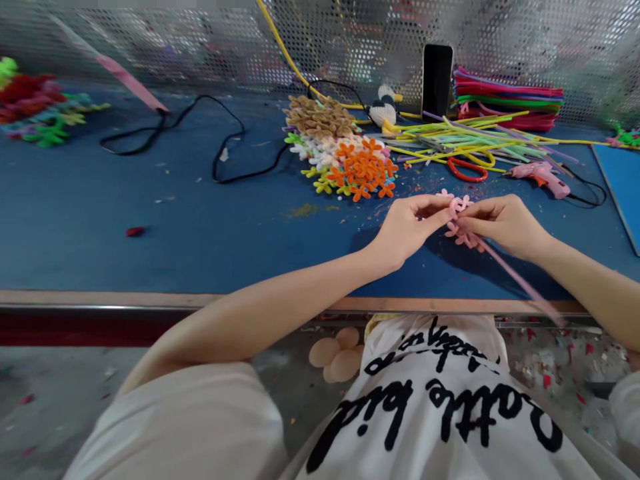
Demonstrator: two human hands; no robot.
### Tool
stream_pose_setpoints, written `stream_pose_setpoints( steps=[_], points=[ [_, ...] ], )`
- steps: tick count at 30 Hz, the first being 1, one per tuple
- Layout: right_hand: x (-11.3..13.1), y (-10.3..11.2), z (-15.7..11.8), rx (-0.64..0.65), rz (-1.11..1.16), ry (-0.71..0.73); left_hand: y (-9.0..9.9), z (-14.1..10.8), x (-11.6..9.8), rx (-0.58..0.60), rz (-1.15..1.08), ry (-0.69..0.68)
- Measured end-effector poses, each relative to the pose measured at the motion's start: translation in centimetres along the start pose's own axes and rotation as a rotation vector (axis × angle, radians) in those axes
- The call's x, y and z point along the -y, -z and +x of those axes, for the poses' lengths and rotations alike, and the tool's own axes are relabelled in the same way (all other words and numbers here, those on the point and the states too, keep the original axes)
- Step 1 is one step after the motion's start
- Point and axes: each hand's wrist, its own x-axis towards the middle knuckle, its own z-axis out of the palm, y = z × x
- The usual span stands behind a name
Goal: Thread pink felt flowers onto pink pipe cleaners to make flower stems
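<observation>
My left hand [407, 230] and my right hand [507, 225] meet over the front right of the blue table, fingertips pinched close together. Between them is a pink pipe cleaner [517, 275], bent into small flower-like loops at the fingers. Its long straight tail slants down to the right, past the table's front edge. Both hands are closed on this pipe cleaner; the fingers cover part of the loops. Just behind my hands lie scissors with red handles [467, 171] and a pink glue gun [543, 179].
Pipe-cleaner flowers in orange [363, 170] and brown [320, 117] are piled at the middle back. Loose green and yellow pipe cleaners [470, 139] lie before a phone [437, 81] and a bundle [510, 97]. A black cord [227, 143] winds across the left. A blue board [623, 183] lies right.
</observation>
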Motion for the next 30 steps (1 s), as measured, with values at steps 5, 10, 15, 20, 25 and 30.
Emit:
stream_pose_setpoints(
  steps=[5, 10, 15, 20, 25, 30],
  points=[
    [0.0, 0.0, -0.4, -0.053, -0.284, 0.193, 0.1, -0.1, -0.4, 0.009, 0.131, -0.037],
    [-0.4, 0.1, -0.3, -0.158, -0.69, 0.561, 0.1, 0.0, -0.7, 0.015, 0.188, -0.036],
    [-1.0, 0.6, 0.0, -0.206, -0.87, 0.788, 0.3, 0.2, -0.6, 0.071, 0.222, -0.028],
    [-1.5, 1.2, 0.3, -0.166, -0.937, 0.789, 0.5, 0.2, -0.8, 0.121, 0.314, -0.042],
    [-1.0, 1.3, 0.3, -0.136, -0.859, 0.64, 0.7, 0.1, -1.0, 0.096, 0.431, -0.067],
    [0.2, 0.9, 0.1, 0.017, -0.348, 0.125, 0.6, 0.1, -1.2, 0.113, 0.529, -0.098]
  ],
)
